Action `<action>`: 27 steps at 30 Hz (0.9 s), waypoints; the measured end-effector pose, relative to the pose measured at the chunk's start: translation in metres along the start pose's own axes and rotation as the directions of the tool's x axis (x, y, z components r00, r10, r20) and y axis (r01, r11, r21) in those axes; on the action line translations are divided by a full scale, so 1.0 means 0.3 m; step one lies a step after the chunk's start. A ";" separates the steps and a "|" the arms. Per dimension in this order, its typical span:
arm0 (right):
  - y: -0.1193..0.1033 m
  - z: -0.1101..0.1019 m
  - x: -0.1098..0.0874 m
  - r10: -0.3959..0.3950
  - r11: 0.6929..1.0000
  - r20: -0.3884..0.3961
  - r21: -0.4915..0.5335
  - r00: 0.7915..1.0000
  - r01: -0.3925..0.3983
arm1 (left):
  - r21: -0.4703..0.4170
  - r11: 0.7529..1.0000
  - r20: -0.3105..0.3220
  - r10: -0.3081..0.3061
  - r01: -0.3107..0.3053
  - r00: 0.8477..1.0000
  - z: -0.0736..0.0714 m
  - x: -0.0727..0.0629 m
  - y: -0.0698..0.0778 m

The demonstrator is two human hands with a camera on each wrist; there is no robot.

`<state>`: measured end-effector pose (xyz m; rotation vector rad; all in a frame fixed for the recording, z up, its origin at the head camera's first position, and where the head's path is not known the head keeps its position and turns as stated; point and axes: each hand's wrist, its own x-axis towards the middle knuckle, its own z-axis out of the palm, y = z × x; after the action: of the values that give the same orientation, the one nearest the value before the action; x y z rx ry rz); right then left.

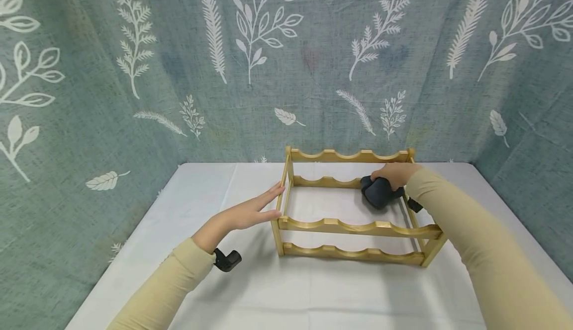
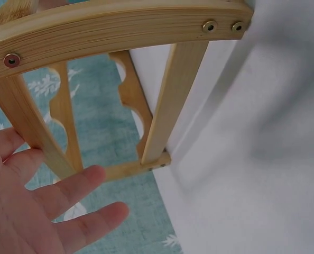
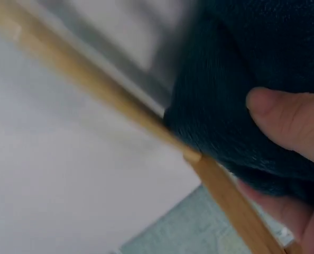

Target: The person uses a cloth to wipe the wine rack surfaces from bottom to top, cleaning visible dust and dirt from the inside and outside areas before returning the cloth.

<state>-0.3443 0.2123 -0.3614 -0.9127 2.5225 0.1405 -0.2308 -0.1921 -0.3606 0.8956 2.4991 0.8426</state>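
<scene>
A light wooden two-tier rack (image 1: 331, 225) with scalloped rails stands on the white table. My left hand (image 1: 250, 213) rests against its left side rail, fingers extended. In the left wrist view the fingertips (image 2: 93, 174) lie along the rack's end frame (image 2: 46, 132). My right hand (image 1: 394, 173) grips a dark blue, plush folded cloth (image 1: 378, 193) inside the rack at the right, near the back rail. Up close in the right wrist view, the thumb (image 3: 284, 111) presses on the cloth, with other fingers under it, and the cloth overlaps a wooden side bar (image 3: 88, 79).
The white table (image 1: 215, 191) runs back to a blue-green curtain (image 1: 250, 101) with white leaf prints, which also hangs at both sides. A black wrist camera (image 1: 227, 260) hangs below the left wrist, another (image 1: 414, 205) by the right wrist close to the rack's side.
</scene>
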 end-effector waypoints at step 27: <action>-0.409 -0.081 0.381 -0.168 0.982 -0.356 -0.140 0.919 0.125 | -0.033 0.999 -0.012 -0.016 0.016 1.000 0.009 -0.009 -0.005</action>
<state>-0.3540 0.0448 -0.3838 -1.2743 2.7935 0.0723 -0.2280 -0.1938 -0.3633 0.8610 2.4925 0.8835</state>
